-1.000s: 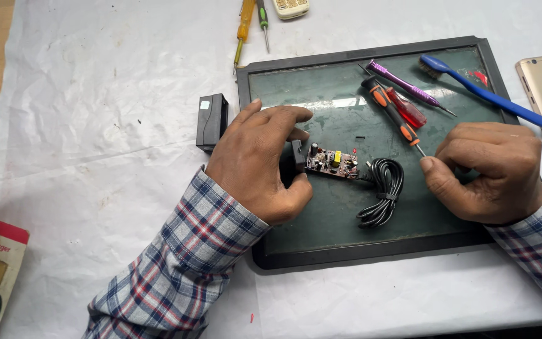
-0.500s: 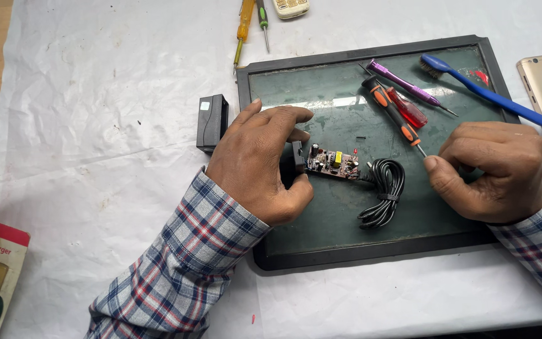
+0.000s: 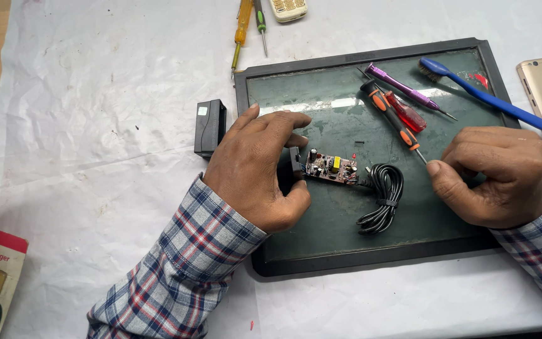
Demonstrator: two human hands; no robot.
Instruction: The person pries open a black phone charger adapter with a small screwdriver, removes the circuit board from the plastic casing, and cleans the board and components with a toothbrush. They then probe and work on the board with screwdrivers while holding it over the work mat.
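On the dark framed work mat point(image 3: 321, 251), our left hand point(image 3: 255, 166) pinches the end of a small circuit board point(image 3: 330, 168) beside its coiled black cable point(image 3: 382, 198); our right hand point(image 3: 494, 176), fingers curled, rests nearby, its contents hidden from us.

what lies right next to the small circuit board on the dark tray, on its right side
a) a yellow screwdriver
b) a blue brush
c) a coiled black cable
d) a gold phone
c: the coiled black cable lies on the tray against the right end of the circuit board, whose other end the left hand grips.
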